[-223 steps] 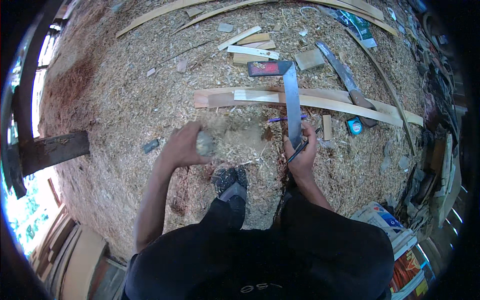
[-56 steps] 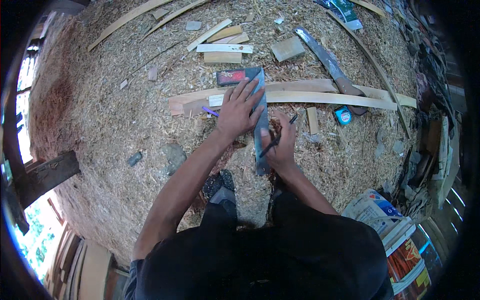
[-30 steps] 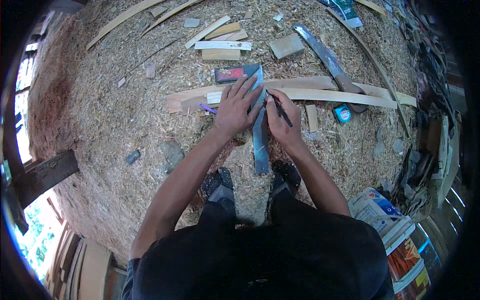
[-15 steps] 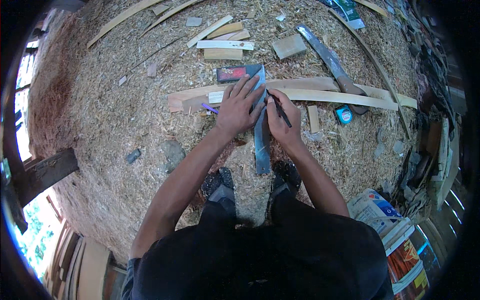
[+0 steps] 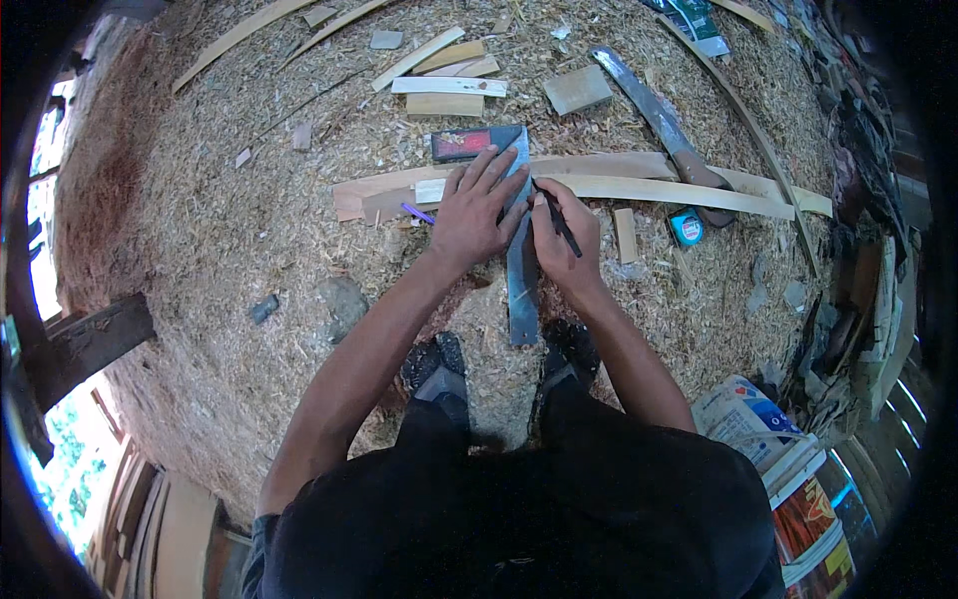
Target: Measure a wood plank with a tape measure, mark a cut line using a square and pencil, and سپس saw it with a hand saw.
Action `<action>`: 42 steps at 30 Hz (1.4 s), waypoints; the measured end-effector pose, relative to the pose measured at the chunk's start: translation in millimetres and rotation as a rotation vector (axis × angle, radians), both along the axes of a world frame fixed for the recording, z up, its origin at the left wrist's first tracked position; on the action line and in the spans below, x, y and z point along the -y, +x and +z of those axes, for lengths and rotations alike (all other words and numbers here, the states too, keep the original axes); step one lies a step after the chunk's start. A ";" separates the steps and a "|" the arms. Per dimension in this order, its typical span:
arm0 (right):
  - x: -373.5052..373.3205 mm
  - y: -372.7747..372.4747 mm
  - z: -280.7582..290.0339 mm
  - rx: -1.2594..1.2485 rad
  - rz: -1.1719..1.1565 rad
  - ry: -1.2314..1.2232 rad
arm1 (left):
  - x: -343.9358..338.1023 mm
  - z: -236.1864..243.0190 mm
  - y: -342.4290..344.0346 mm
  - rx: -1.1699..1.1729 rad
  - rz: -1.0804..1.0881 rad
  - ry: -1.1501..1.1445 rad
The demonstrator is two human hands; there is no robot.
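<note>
My left hand [image 5: 479, 212] lies with spread fingers on a try square [image 5: 522, 295], pressing it down across a pale wooden strip [image 5: 689, 194]. The square's dark stock with a red patch shows beyond the fingers, and its metal blade reaches back toward my feet. In my right hand [image 5: 571, 240] a slim black pen [image 5: 569, 232] is pinched, its tip at the strip beside the blade; the exact contact is hidden by the fingers. A wider wooden board [image 5: 599, 168] lies just behind the strip. Left of my left hand rests a purple pen-like stick [image 5: 417, 213].
A machete-like blade [image 5: 644, 105] crosses the boards' right part, near a turquoise tape measure [image 5: 687, 227]. Several offcuts [image 5: 444, 104] and a wood block [image 5: 578, 91] lie farther off on shavings. White buckets [image 5: 748, 424] stand at right, and a beam [image 5: 100, 342] juts in at left.
Almost nothing differs. Both hands, the square and the pen hold nearly the same places; the view has shifted very slightly.
</note>
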State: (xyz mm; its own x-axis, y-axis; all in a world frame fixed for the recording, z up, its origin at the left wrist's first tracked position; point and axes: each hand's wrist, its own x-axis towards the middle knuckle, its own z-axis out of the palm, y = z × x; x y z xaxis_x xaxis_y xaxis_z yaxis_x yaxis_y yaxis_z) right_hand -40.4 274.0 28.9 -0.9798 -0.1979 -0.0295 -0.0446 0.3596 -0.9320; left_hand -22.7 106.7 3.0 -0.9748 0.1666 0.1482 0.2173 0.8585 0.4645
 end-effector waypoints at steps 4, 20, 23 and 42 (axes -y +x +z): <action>2.7 0.4 -2.1 -0.019 -0.009 0.027 | 3.5 0.9 1.4 0.003 0.001 -0.003; -3.3 3.6 12.5 -0.028 0.039 0.065 | 3.6 -1.5 1.4 0.020 -0.004 -0.018; -6.6 7.6 8.7 0.014 0.030 0.058 | 2.3 -1.2 2.9 0.015 -0.012 -0.021; 1.4 -10.3 12.4 0.033 0.040 0.064 | 3.8 -0.2 1.4 0.029 -0.004 -0.011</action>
